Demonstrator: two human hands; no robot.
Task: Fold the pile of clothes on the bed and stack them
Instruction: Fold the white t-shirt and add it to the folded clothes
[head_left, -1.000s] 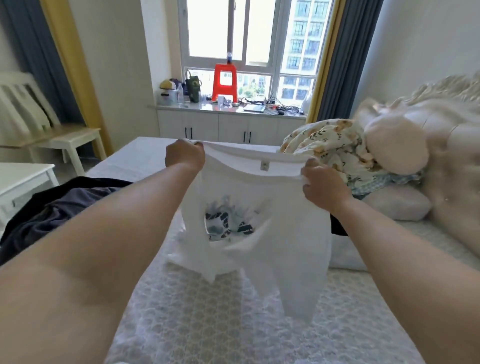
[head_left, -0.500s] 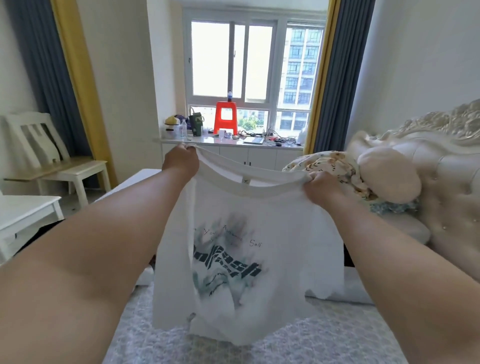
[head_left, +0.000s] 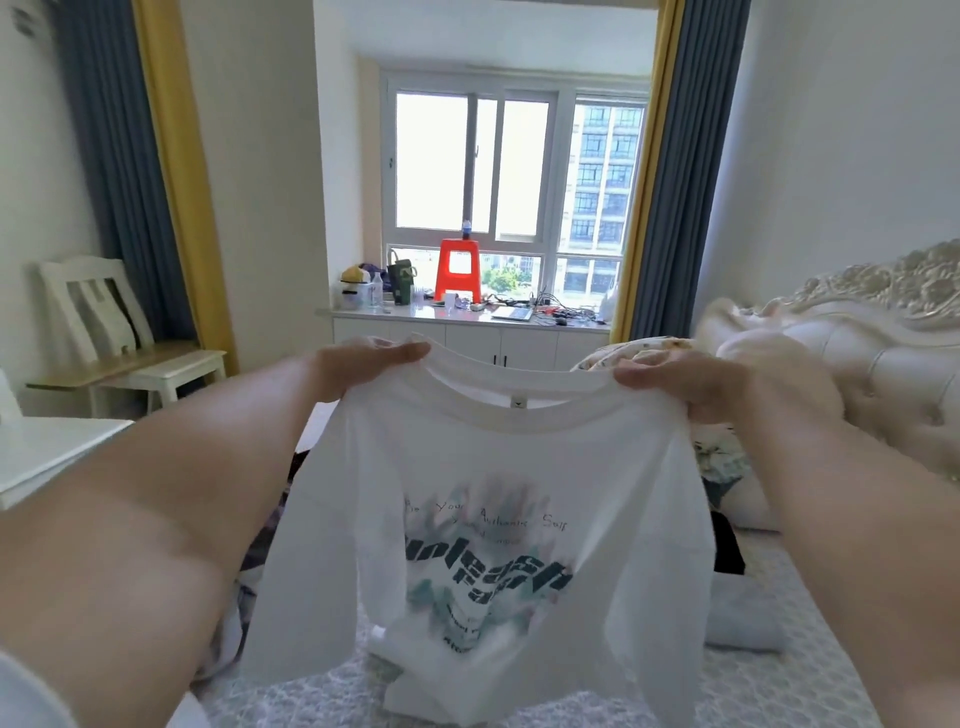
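A white T-shirt (head_left: 483, 499) with a dark printed graphic hangs spread in the air in front of me, above the bed (head_left: 789, 686). My left hand (head_left: 363, 364) grips its left shoulder and my right hand (head_left: 691, 384) grips its right shoulder, with the collar stretched between them. The shirt's hem falls down to the patterned bedspread. Dark clothes (head_left: 260, 551) lie on the bed behind my left forearm, partly hidden. A floral garment or quilt (head_left: 722, 457) lies bunched at the right behind the shirt.
A padded cream headboard (head_left: 883, 332) and pillows (head_left: 743, 613) stand at the right. A white chair (head_left: 119, 332) and a white table (head_left: 47, 452) are at the left. A cluttered window counter (head_left: 467, 314) with a red stool (head_left: 457, 270) lies straight ahead.
I have raised the shirt higher and spread it wider, so its printed front hangs open. My view has tilted up toward the window.
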